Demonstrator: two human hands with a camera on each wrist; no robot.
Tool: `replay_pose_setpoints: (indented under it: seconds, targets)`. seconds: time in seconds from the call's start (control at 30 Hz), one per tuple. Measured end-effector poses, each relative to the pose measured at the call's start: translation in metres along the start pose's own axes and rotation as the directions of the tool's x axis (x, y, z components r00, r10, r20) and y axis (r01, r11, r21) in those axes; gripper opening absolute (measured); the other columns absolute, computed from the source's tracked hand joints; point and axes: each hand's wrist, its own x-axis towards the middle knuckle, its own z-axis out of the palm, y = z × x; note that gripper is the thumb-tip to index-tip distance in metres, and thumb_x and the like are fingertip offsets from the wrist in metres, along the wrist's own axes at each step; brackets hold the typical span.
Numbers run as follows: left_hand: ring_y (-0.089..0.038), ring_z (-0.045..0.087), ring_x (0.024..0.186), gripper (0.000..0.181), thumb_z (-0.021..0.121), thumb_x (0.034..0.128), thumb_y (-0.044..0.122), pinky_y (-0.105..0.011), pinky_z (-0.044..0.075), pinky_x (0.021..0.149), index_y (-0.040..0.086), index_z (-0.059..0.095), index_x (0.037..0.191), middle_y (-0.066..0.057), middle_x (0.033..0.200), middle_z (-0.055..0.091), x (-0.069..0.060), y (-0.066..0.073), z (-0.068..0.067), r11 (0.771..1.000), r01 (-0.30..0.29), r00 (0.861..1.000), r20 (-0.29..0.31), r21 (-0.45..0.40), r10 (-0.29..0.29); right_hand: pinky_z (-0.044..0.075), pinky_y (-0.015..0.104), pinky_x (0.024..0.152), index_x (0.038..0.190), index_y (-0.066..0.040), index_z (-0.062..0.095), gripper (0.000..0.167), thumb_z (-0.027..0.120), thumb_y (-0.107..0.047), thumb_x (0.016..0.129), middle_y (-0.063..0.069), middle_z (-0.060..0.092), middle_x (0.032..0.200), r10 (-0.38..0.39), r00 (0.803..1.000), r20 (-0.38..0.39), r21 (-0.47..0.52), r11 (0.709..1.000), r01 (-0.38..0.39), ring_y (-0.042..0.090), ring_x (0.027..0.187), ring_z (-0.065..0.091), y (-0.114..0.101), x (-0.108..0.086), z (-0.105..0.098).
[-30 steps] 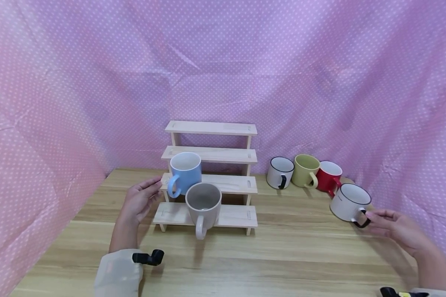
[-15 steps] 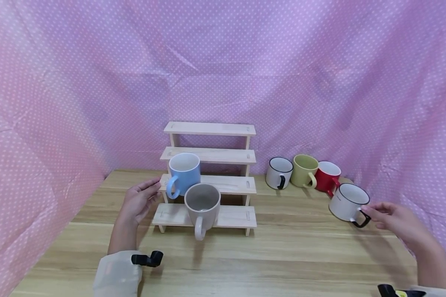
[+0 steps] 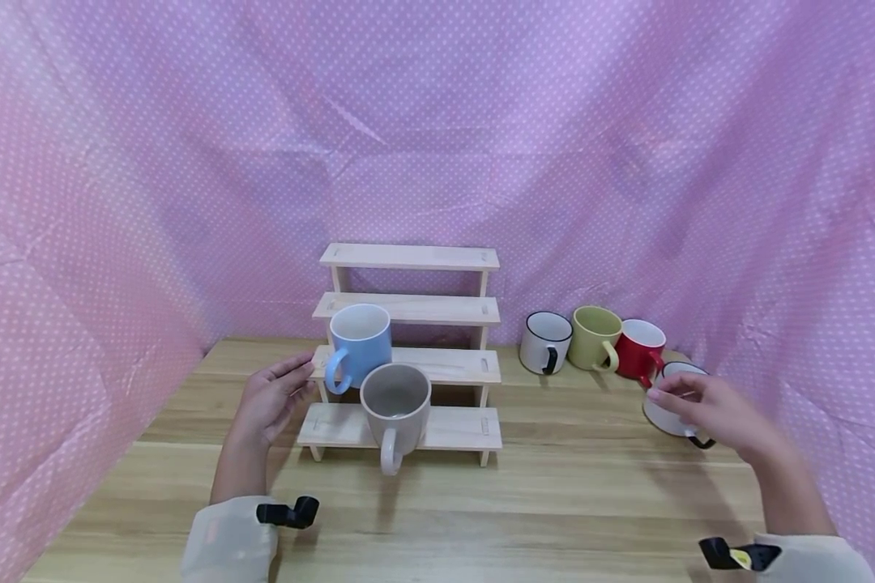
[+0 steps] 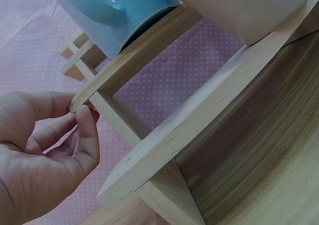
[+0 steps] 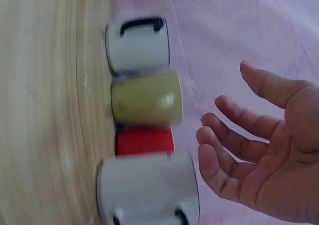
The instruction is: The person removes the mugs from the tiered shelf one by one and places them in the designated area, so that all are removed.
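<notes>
A stepped wooden shelf rack stands on the table; my left hand pinches the left end of its second-lowest board between thumb and fingers, seen closely in the left wrist view. On that board sits a light blue mug. The lowest board bears a taupe mug, its handle towards me. Over at the right, my right hand hovers above a white mug with a black rim and handle, partly covering it in the head view. Its fingers are loosely bent, holding nothing, apart from the mug in the right wrist view.
Left of that white mug stand a red mug, an olive-green mug and another black-rimmed white mug, in a row at the back of the wooden table. Pink dotted cloth hangs behind and at both sides.
My right hand has let go of the front white mug's black handle and moved left and up over the mug. The left hand keeps its hold on the rack.
</notes>
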Motion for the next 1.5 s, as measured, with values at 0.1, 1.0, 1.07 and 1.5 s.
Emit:
replay_pose_setpoints:
  seconds: [0.1, 1.0, 1.07, 1.5]
  targets:
    - [-0.008, 0.065, 0.086, 0.035, 0.070, 0.0986, 0.009, -0.018, 0.058, 0.079, 0.000, 0.065, 0.132, 0.002, 0.104, 0.069, 0.000, -0.001, 0.000, 1.000, 0.001, 1.000, 0.001, -0.003, -0.001, 0.057, 0.027, 0.070, 0.113, -0.004, 0.069, 0.030, 0.069, -0.031, 0.100, 0.007, 0.068, 0.103, -0.060, 0.998, 0.011, -0.007, 0.998, 0.060, 0.014, 0.087, 0.063, -0.016, 0.009, 0.011]
    - [-0.008, 0.066, 0.084, 0.017, 0.068, 0.0991, 0.006, -0.018, 0.059, 0.079, 0.012, 0.076, 0.112, 0.004, 0.102, 0.071, 0.001, -0.001, 0.000, 0.999, -0.004, 1.000, 0.010, -0.046, 0.005, 0.058, 0.035, 0.082, 0.117, -0.003, 0.069, 0.030, 0.073, -0.026, 0.097, 0.000, 0.070, 0.098, -0.437, 0.886, 0.158, 0.041, 0.899, 0.436, 0.017, 0.093, 0.066, -0.160, 0.070, 0.086]
    - [-0.008, 0.066, 0.083, 0.016, 0.069, 0.0988, 0.006, -0.018, 0.059, 0.078, 0.012, 0.077, 0.111, 0.004, 0.102, 0.071, 0.001, -0.001, -0.001, 0.999, -0.002, 1.000, 0.011, -0.051, 0.002, 0.058, 0.034, 0.082, 0.118, -0.003, 0.069, 0.033, 0.073, -0.028, 0.097, 0.000, 0.070, 0.099, -0.453, 0.873, 0.181, 0.050, 0.891, 0.452, 0.016, 0.094, 0.066, -0.170, 0.072, 0.092]
    - [-0.008, 0.065, 0.080, 0.017, 0.071, 0.0976, 0.008, -0.018, 0.059, 0.075, 0.012, 0.077, 0.113, 0.000, 0.098, 0.070, 0.001, 0.000, -0.001, 0.999, 0.010, 1.000, 0.009, -0.038, -0.010, 0.058, 0.027, 0.079, 0.120, -0.006, 0.069, 0.031, 0.070, -0.030, 0.099, -0.001, 0.071, 0.104, -0.604, 0.765, 0.225, 0.081, 0.794, 0.603, 0.011, 0.096, 0.065, -0.233, 0.075, 0.121]
